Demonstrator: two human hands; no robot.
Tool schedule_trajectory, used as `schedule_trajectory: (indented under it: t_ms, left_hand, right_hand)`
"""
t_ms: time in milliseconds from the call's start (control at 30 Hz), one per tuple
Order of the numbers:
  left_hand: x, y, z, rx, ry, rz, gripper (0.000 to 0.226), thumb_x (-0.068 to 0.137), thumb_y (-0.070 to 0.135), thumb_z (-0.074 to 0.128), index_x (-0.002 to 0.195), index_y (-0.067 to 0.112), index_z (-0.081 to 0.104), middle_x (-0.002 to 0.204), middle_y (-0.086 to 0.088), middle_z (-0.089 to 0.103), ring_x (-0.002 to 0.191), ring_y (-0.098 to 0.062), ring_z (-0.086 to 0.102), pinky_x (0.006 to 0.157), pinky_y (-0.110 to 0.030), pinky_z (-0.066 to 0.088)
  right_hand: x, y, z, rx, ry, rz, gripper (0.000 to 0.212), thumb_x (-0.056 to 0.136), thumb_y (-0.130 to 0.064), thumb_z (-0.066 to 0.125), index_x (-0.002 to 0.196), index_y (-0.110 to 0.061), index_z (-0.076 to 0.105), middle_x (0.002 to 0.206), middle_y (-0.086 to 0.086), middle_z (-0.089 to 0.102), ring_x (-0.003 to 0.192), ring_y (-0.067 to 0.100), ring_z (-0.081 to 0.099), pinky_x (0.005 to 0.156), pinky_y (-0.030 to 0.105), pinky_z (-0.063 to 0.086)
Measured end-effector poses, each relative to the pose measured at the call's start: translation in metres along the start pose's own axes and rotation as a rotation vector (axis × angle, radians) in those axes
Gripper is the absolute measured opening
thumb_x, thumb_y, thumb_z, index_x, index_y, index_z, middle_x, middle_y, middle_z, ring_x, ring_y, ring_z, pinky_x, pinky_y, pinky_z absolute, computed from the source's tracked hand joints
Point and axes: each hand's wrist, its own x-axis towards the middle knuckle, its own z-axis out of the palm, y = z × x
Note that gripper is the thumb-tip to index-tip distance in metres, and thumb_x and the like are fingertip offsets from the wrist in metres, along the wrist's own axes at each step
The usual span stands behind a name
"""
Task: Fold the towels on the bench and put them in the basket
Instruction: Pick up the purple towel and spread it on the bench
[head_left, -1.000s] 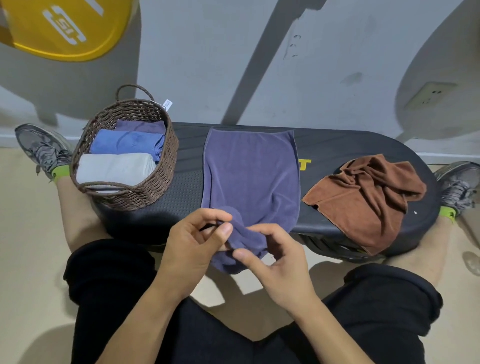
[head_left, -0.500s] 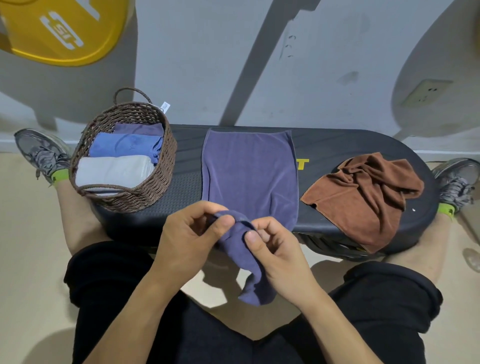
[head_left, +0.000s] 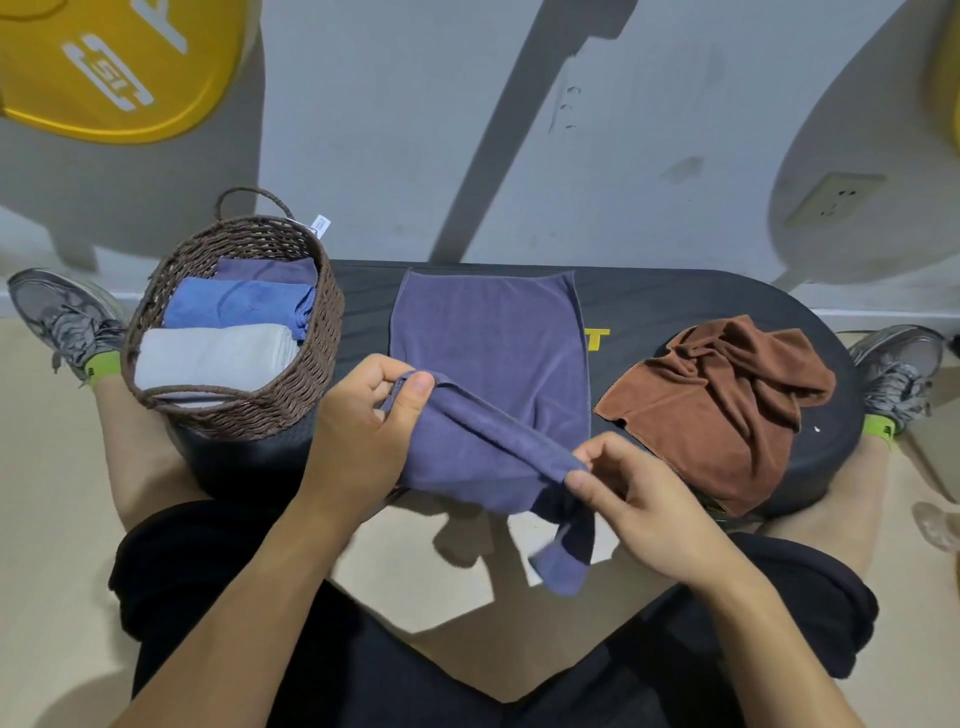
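On the black bench (head_left: 675, 301), which ran w/ its long side across the view btwn the person's knees, lay a purple towel (head_left: 493, 343) spread flat at the middle, far edge near the wall side, near edge lifted off the bench. To its right sat a brown towel (head_left: 727, 410), crumpled, one corner hanging over the front edge. At the bench's left end stood the wicker basket (head_left: 306, 384) w/ three folded towels in it: purple at the back, blue in the middle, grey nearest. Left hand (head_left: 363, 426) pinched the purple towel's near-left corner btwn thumb & curled fingers. Right hand (head_left: 634, 493) pinched the near edge further right, thumb & forefinger closed on the cloth; a loose end drooped below it. Hem stretched taut btwn both hands.
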Motion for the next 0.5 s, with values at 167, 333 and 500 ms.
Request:
schedule_trajectory:
  t_ms: [167,333,500]
  left_hand:
    - [0.013,-0.006,0.017,0.016,0.053,0.024,0.02,0.097,0.027,0.057,0.078,0.022,0.053,0.057,0.0,0.049,0.052,-0.006,0.043,0.051,-0.014,0.032]
    - [0.053,-0.015,0.022,0.067,0.127,0.01,0.019,0.097,0.031,0.056,0.084,0.018,0.056,0.062,0.009,0.053,0.059,0.002,0.051,0.058,-0.009,0.037]
    - [0.105,-0.04,0.019,0.151,0.19,-0.096,0.019,0.098,0.034,0.055,0.087,0.018,0.056,0.072,0.013,0.054,0.066,0.005,0.052,0.061,-0.003,0.034]
  right_hand:
    - [0.023,-0.009,-0.002,-0.064,0.237,-0.078,0.007,0.102,-0.028,0.05,0.104,-0.027,0.057,0.095,-0.011,0.068,0.092,0.01,0.066,0.081,0.038,0.053]
    - [0.048,-0.025,-0.003,-0.052,0.196,-0.08,0.034,0.087,-0.047,0.068,0.115,-0.038,0.05,0.099,-0.02,0.057,0.094,0.003,0.057,0.079,0.02,0.045]
    - [0.07,-0.024,-0.033,-0.299,0.083,-0.059,0.037,0.076,-0.003,0.061,0.1,-0.031,0.057,0.1,-0.016,0.063,0.091,0.003,0.059,0.077,0.021,0.046]
